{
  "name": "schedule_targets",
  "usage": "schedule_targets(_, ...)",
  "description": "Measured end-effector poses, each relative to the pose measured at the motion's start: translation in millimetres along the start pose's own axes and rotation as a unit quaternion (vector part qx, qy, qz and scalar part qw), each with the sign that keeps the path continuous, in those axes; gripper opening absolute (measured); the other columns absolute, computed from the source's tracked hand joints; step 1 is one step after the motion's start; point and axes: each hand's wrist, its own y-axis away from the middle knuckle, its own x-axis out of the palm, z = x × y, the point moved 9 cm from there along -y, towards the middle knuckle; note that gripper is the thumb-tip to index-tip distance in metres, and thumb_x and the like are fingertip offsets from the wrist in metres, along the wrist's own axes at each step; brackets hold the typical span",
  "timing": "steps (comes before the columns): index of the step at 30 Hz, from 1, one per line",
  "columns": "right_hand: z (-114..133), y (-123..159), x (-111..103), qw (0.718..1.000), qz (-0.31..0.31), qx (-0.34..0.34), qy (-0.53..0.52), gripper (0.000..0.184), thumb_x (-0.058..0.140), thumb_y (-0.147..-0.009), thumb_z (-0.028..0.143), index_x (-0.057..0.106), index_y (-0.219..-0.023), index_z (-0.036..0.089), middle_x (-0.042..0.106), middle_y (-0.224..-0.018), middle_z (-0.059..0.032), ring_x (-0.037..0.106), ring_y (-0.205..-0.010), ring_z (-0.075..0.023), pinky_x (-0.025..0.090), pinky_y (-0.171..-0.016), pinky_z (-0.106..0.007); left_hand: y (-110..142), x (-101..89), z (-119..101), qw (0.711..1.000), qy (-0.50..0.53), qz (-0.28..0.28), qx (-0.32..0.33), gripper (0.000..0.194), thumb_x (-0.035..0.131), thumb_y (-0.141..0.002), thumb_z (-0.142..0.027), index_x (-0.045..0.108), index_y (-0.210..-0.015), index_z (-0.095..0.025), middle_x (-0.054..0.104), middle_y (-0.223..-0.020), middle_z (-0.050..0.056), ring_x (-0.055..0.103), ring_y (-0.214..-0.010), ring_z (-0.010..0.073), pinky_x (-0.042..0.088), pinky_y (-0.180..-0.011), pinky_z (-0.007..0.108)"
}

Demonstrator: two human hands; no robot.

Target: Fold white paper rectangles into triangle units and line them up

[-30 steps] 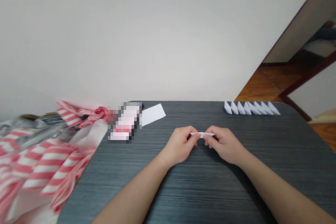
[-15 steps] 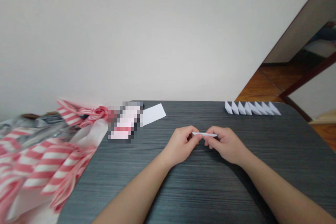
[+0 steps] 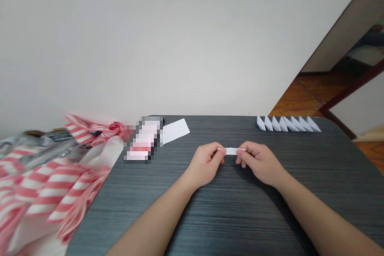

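Dark tabletop [image 3: 240, 216]: both hands [image 3: 205, 166] [image 3: 261, 164] pinch paper strip [image 3: 231, 151].

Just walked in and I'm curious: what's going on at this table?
A person is pinching a narrow folded strip of white paper between their left hand and right hand, over a dark wood-grain table. A row of folded white paper pieces stands near the table's far edge, and a white paper sheet lies further left.

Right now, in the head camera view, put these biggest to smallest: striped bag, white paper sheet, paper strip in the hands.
Striped bag, then white paper sheet, then paper strip. The bag sits nearer the camera, so that rank is unsure.
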Motion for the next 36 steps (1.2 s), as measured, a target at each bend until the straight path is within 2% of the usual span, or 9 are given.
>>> schedule_targets(3, 0.3, -0.3, 0.3, 1.0, 0.001, -0.002, -0.004, 0.026, 0.053, -0.094, 0.03, 0.065, -0.074, 0.019, 0.064, -0.059, 0.0014, 0.058, -0.054, -0.0131, 0.043, -0.057, -0.025, 0.0, 1.7, 1.7, 1.0, 0.006, 0.008, -0.006, 0.037, 0.043, -0.097, -0.033, 0.059, -0.067, -0.018, 0.053, -0.052, -0.003, 0.049, -0.052, 0.0113, 0.037, -0.054, 0.021)
schedule_targets(9, -3.9, -0.6, 2.6, 0.999, -0.005, 0.015, -0.031, 0.028, 0.052, -0.095, 0.032, 0.063, -0.073, 0.019, 0.063, -0.058, 0.0016, 0.058, -0.054, -0.0132, 0.044, -0.059, -0.025, 0.4, -0.7, 2.9, 1.0, 0.0, -0.003, -0.013, 0.038, 0.043, -0.096, -0.033, 0.058, -0.065, -0.018, 0.053, -0.052, -0.003, 0.048, -0.051, 0.0112, 0.036, -0.052, 0.021)
schedule_targets(14, 0.0, 0.2, 0.1, 0.999, -0.01, 0.005, -0.031, 0.028, 0.051, -0.095, 0.03, 0.062, -0.072, 0.019, 0.063, -0.059, 0.0019, 0.058, -0.055, -0.0128, 0.044, -0.06, -0.025, 1.5, 1.0, 1.8, 1.0, 0.008, -0.01, -0.002, 0.037, 0.043, -0.097, -0.033, 0.059, -0.067, -0.017, 0.055, -0.055, -0.002, 0.049, -0.053, 0.0109, 0.037, -0.053, 0.021)
schedule_targets(20, 2.6, 1.2, 5.1, 1.0, 0.006, 0.0, -0.026, 0.026, 0.052, -0.094, 0.027, 0.062, -0.072, 0.019, 0.062, -0.06, 0.0016, 0.057, -0.055, -0.0129, 0.043, -0.059, -0.025, 1.1, 2.8, -0.9, 0.999, 0.024, -0.008, 0.02, 0.023, 0.053, -0.093, -0.031, 0.067, -0.085, -0.016, 0.063, -0.068, 0.0, 0.051, -0.059, 0.011, 0.037, -0.055, 0.021)
schedule_targets(25, 3.6, 0.5, 10.1, 0.999, 0.014, -0.005, -0.046, 0.022, 0.054, -0.093, 0.027, 0.063, -0.075, 0.019, 0.064, -0.064, 0.0009, 0.058, -0.056, -0.0126, 0.044, -0.059, -0.025, 1.2, 3.5, -6.5, 0.999, -0.013, 0.006, 0.036, 0.031, 0.05, -0.094, -0.028, 0.064, -0.069, -0.015, 0.063, -0.065, 0.0, 0.052, -0.061, 0.0109, 0.037, -0.06, 0.022)
schedule_targets(29, 3.3, 0.7, 13.0, 0.998, 0.028, -0.003, -0.065, 0.014, 0.056, -0.091, 0.026, 0.065, -0.083, 0.018, 0.064, -0.067, 0.0007, 0.057, -0.056, -0.0124, 0.044, -0.057, -0.024, 2.0, 4.1, -8.6, 0.999, -0.011, 0.013, 0.041, 0.03, 0.05, -0.094, -0.025, 0.063, -0.07, -0.015, 0.063, -0.065, -0.001, 0.053, -0.061, 0.0103, 0.037, -0.06, 0.022)
schedule_targets(36, 5.0, 1.3, 10.1, 0.999, 0.021, -0.003, -0.037, 0.02, 0.055, -0.092, 0.026, 0.062, -0.075, 0.018, 0.062, -0.062, 0.0012, 0.058, -0.056, -0.0128, 0.044, -0.057, -0.024, 0.8, 7.2, -10.1, 0.999, -0.006, 0.018, 0.045, 0.029, 0.051, -0.094, -0.029, 0.064, -0.073, -0.015, 0.065, -0.068, 0.0, 0.054, -0.062, 0.0104, 0.037, -0.06, 0.021)
